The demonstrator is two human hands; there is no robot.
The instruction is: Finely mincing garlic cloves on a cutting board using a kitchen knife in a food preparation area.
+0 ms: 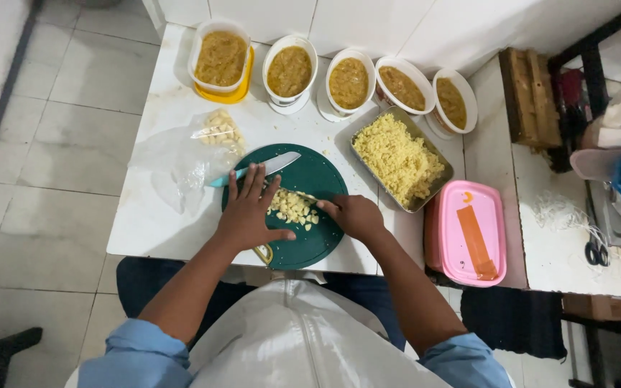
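Left hand lies flat, fingers spread; right hand curled, grip unclear. Chopped garlic pile sits between them on the green board, nearer the left.

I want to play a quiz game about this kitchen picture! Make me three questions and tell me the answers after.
1. True or false: the round dark green cutting board lies on the white table.
2. How many white tubs of brownish-yellow paste stand along the wall?
3. Which lies right of the rectangular metal tray of yellow crumbs?
A. the pink plastic lidded box
B. the clear plastic bag of peeled cloves

Key:
1. True. The left hand lies flat on the board over the teal-handled knife, and the right hand is beside the chopped pale pieces.
2. Five.
3. A.
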